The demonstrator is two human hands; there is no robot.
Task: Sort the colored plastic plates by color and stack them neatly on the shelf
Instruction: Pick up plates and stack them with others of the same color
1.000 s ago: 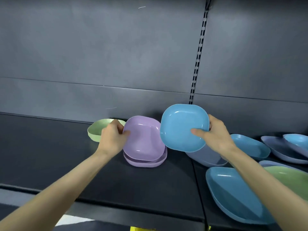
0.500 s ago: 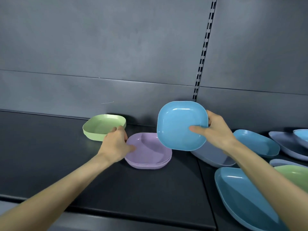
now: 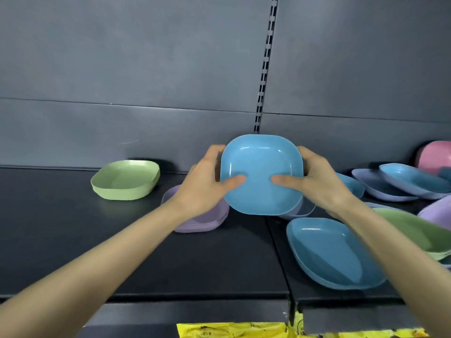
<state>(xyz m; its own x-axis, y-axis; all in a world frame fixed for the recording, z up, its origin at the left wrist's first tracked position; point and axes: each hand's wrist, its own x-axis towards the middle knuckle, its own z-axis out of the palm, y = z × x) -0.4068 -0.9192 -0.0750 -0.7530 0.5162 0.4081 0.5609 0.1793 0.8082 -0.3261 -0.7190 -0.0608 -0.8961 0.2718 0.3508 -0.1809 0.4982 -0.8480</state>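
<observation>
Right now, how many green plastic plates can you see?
2. One green plastic plate sits alone, left on the shelf; a second green plate lies far right. More may hide beneath it.

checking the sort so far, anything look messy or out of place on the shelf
Yes: right of the blue plate held in both hands, loose plates lie tilted and overlapping, colours mixed. The purple stack and green plate sit flat.

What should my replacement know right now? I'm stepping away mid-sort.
Left hand and right hand: both grip the blue plate, tilted up above the shelf.
Done: purple stack under the left wrist; one green plate to its left.
Left: start a blue stack; sort the loose plates on the right, blue, purple, green and pink.
</observation>
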